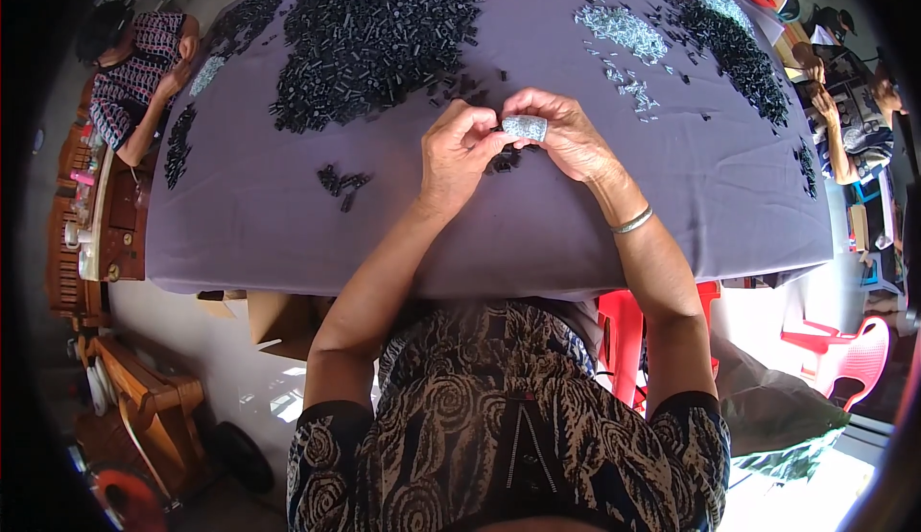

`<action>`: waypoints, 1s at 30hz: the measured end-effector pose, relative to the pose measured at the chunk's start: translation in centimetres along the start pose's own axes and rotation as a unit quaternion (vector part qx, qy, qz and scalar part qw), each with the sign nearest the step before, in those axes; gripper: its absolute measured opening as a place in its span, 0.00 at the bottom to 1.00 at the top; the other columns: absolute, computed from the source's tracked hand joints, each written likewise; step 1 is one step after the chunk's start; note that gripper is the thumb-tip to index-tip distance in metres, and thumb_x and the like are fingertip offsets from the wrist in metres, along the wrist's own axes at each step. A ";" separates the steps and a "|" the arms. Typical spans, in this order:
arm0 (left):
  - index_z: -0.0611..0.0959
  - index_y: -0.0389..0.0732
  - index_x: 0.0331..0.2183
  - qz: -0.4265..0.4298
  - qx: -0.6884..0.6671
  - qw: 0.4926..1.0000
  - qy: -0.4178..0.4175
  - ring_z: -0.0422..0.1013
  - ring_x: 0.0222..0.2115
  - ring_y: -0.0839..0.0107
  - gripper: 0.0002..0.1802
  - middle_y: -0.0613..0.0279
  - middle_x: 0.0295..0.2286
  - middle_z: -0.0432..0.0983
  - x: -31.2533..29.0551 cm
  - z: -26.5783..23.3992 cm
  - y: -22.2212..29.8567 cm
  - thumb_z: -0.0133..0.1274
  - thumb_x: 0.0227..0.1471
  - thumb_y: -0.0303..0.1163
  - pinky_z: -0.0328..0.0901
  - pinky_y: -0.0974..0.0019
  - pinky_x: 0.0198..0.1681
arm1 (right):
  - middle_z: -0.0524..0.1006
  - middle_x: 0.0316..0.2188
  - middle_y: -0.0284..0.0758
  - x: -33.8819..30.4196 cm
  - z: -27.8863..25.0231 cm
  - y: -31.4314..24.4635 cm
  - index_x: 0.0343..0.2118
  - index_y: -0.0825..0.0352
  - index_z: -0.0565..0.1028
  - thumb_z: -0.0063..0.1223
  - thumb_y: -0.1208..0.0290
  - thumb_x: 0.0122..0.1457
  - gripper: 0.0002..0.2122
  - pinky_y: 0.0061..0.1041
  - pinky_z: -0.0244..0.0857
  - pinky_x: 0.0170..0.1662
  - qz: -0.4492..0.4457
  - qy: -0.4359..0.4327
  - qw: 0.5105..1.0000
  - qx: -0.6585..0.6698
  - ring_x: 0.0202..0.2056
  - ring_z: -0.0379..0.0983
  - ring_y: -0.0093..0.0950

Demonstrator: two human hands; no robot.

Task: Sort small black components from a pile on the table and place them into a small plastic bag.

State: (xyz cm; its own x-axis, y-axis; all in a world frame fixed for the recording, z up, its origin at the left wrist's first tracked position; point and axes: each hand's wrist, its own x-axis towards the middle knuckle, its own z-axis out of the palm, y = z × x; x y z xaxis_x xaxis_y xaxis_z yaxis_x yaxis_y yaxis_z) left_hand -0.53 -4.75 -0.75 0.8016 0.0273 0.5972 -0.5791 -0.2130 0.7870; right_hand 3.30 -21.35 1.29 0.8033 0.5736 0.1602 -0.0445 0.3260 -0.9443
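My left hand and my right hand meet above the middle of the table's near half. Between the right thumb and fingers is a small silvery-clear, glittering piece or clump; its exact kind cannot be made out. The left fingers are pinched together against its left end, where a dark bit shows, too small to name. Partly hidden beneath both hands lie some small black cylindrical parts. Another little group of black parts is left of my left hand.
A large heap of black parts covers the far left of the purple tablecloth. Clear small parts and more black parts lie at the right. People sit at both sides. A red stool stands beneath the near edge.
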 end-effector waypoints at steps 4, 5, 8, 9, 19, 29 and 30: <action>0.77 0.35 0.27 -0.022 0.004 1.000 -0.003 0.64 0.22 0.82 0.11 0.68 0.23 0.67 0.1 0.1 0.4 0.60 0.38 0.16 0.64 0.77 0.24 | 0.74 0.27 0.26 -0.1 0.0 0.0 0.32 0.67 0.75 0.57 0.78 0.50 0.06 0.15 0.64 0.33 -0.006 0.015 0.999 -0.042 0.29 0.68 0.14; 0.77 0.35 0.28 -0.029 0.011 0.999 -0.011 0.68 0.23 0.79 0.12 0.65 0.24 0.69 0.1 0.1 0.5 0.59 0.37 0.15 0.68 0.76 0.25 | 0.74 0.27 0.26 -0.1 0.0 0.0 0.32 0.67 0.75 0.57 0.78 0.50 0.06 0.15 0.64 0.33 -0.007 0.018 0.999 -0.043 0.29 0.68 0.14; 0.77 0.35 0.29 -0.006 0.010 1.000 -0.011 0.68 0.23 0.79 0.12 0.65 0.25 0.69 0.1 0.2 0.4 0.59 0.37 0.15 0.68 0.75 0.24 | 0.72 0.25 0.24 -0.1 0.1 0.3 0.30 0.67 0.74 0.60 0.75 0.49 0.07 0.14 0.60 0.32 -0.008 0.054 0.994 -0.090 0.28 0.65 0.12; 0.79 0.35 0.31 -0.010 -0.009 1.000 -0.009 0.69 0.24 0.79 0.12 0.65 0.26 0.70 0.0 0.2 0.3 0.58 0.38 0.15 0.67 0.76 0.25 | 0.72 0.25 0.24 -0.1 0.1 0.4 0.30 0.67 0.74 0.60 0.75 0.49 0.07 0.14 0.60 0.32 -0.009 0.058 0.994 -0.092 0.28 0.65 0.12; 0.80 0.34 0.33 -0.110 -0.063 0.992 -0.023 0.67 0.23 0.81 0.11 0.67 0.24 0.70 -0.3 0.2 -0.4 0.58 0.42 0.19 0.63 0.78 0.24 | 0.73 0.26 0.26 0.1 -0.4 -0.4 0.32 0.68 0.74 0.49 0.79 0.55 0.03 0.14 0.62 0.30 0.017 0.067 0.989 -0.132 0.26 0.66 0.14; 0.80 0.34 0.35 -0.153 -0.186 0.970 0.037 0.71 0.25 0.78 0.11 0.64 0.28 0.74 0.3 -0.7 -0.7 0.56 0.45 0.18 0.66 0.77 0.25 | 0.77 0.24 0.30 -0.2 -7.1 -2.4 0.29 0.66 0.76 0.58 0.73 0.50 0.04 0.18 0.64 0.28 -0.051 0.260 0.868 -0.419 0.24 0.69 0.16; 0.80 0.34 0.35 -0.166 -0.195 0.966 0.033 0.71 0.24 0.77 0.11 0.63 0.27 0.74 0.3 -0.9 -0.7 0.56 0.45 0.18 0.66 0.77 0.24 | 0.74 0.23 0.25 -0.5 -7.1 -2.6 0.29 0.68 0.75 0.54 0.79 0.51 0.02 0.14 0.58 0.25 0.006 0.241 0.859 -0.453 0.24 0.64 0.12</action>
State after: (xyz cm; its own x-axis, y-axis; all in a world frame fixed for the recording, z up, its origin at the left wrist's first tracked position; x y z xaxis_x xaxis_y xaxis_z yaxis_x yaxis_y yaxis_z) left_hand -0.05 -3.74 -1.01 0.9492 0.0968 0.2993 -0.3132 0.2020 0.9279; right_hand 7.22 -27.83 1.62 0.9679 0.1251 0.2179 0.2510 -0.5200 -0.8165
